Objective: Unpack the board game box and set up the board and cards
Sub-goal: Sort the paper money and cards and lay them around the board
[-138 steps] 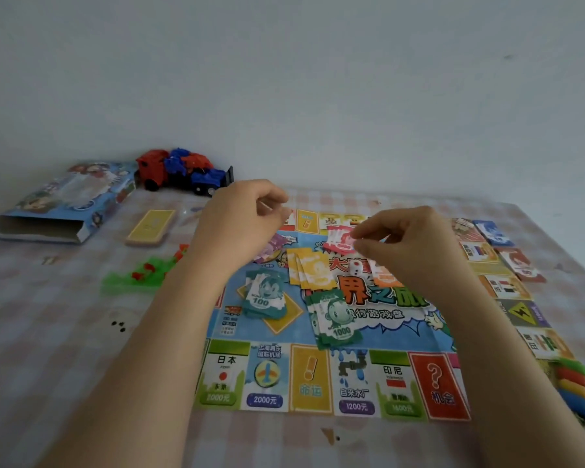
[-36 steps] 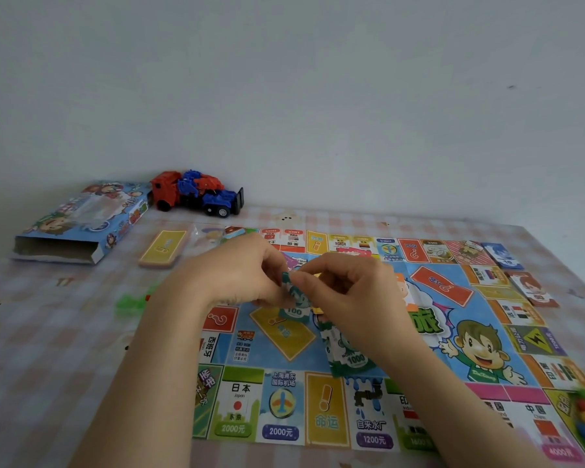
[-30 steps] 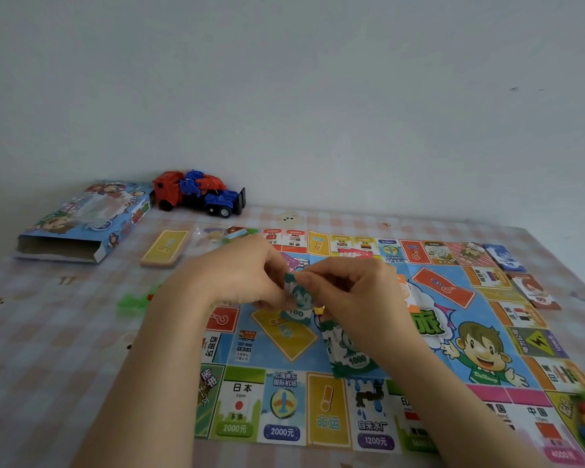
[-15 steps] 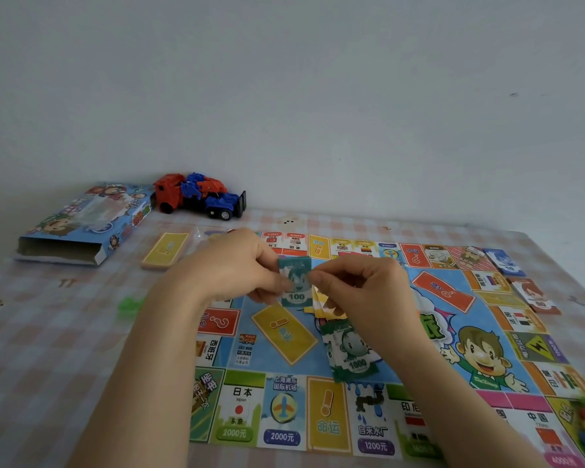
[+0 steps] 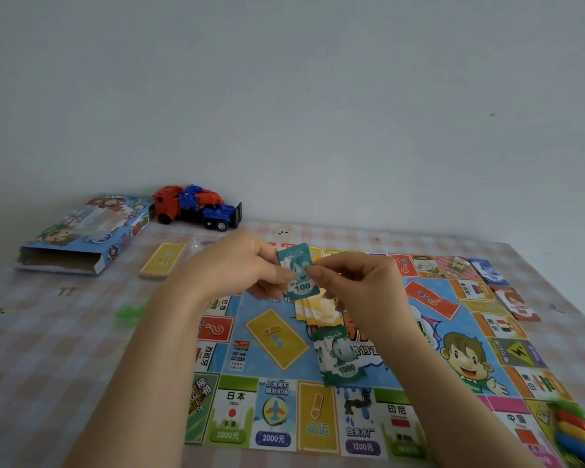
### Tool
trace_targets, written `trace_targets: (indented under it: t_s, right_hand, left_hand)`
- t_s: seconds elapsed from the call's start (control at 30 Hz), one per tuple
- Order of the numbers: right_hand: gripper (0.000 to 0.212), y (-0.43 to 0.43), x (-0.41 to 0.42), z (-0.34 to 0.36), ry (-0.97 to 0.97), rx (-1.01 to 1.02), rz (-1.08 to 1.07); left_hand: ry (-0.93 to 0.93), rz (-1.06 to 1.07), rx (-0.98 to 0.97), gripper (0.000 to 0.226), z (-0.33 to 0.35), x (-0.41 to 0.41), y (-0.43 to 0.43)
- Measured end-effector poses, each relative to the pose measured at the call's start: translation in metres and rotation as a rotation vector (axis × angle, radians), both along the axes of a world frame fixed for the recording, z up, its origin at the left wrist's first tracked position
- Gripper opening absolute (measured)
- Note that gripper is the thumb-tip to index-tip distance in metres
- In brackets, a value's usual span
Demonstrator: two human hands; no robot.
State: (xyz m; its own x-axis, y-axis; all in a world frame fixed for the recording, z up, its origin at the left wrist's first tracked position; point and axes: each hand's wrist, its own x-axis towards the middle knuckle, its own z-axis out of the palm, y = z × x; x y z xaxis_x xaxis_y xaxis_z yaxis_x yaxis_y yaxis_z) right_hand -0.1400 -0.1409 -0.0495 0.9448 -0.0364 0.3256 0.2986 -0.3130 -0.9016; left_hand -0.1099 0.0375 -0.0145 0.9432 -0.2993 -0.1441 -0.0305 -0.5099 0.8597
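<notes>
- The left hand (image 5: 240,266) and the right hand (image 5: 363,288) meet above the far half of the game board (image 5: 453,363). Each pinches one side edge of a teal 100 note (image 5: 298,272) between thumb and fingertips, and the note is held upright, printed face towards the camera, clear of the board.
- Just below the note, a fan of yellow notes (image 5: 313,312) lies on the board's middle. Nearer the camera lies a pile of green 1000 notes (image 5: 340,358).
- The board lies flat and unfolded on the checked tablecloth (image 5: 48,349).
- The game box (image 5: 81,233) lies flat at the far left, well apart from the board. Its open end faces the camera, but the inside is in shadow, so its contents cannot be told.
- A yellow card deck (image 5: 164,260) sits between box and board.
- A red and blue toy truck (image 5: 196,207) stands just beside the box's far corner, by the wall.
- Blurred green plastic pieces (image 5: 129,312) lie left of the board.
- A blue card pile (image 5: 490,271) and a brown card pile (image 5: 519,304) lie at the board's right edge.
- Red, yellow and blue pieces (image 5: 574,430) (too blurred to name) rest on the near right corner.
</notes>
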Motion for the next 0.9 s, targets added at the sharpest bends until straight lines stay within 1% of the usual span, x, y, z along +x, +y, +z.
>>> trace_targets:
  t_s: [0.07,0.17,0.23,0.33,0.4,0.47,0.5,0.6,0.7,0.83,0.9]
  right_hand:
    - [0.01,-0.006,-0.004,0.008,0.014,0.052,-0.009]
    - [0.007,-0.019,-0.011,0.021,-0.007,0.083,-0.08]
    - [0.005,-0.032,-0.016,0.029,-0.014,0.065,-0.133]
    - [0.009,-0.064,-0.028,0.04,0.004,0.014,-0.208]
    - [0.01,-0.091,-0.038,0.046,0.028,0.026,-0.258]
    - [0.013,-0.115,-0.045,0.048,0.064,0.024,-0.339]
    - [0.013,-0.128,-0.048,0.048,0.086,0.024,-0.391]
    - [0.01,-0.17,-0.059,0.044,0.146,0.058,-0.535]
    - [0.01,-0.205,-0.07,0.029,0.236,0.043,-0.641]
    - [0.014,-0.233,-0.078,0.005,0.358,0.007,-0.687]
    - [0.014,-0.241,-0.079,-0.002,0.406,0.005,-0.682]
  left_hand:
    - [0.023,-0.002,-0.073,0.009,0.004,-0.002,-0.008]
    - [0.076,-0.012,-0.229,0.005,0.011,-0.004,-0.026]
    - [0.07,-0.033,-0.259,0.005,0.016,-0.005,-0.042]
    - [0.058,-0.107,-0.25,0.005,0.024,-0.009,-0.076]
    - [0.02,-0.157,-0.208,0.005,0.027,-0.014,-0.101]
    - [-0.075,-0.175,-0.127,0.003,0.027,-0.017,-0.123]
    - [-0.135,-0.173,-0.084,0.008,0.026,-0.018,-0.134]
    - [-0.335,-0.176,0.05,0.031,0.015,-0.022,-0.171]
    - [-0.47,-0.252,0.163,0.031,0.0,-0.029,-0.204]
    - [-0.598,-0.357,0.358,0.032,-0.024,-0.036,-0.235]
    - [-0.674,-0.39,0.42,0.033,-0.032,-0.039,-0.246]
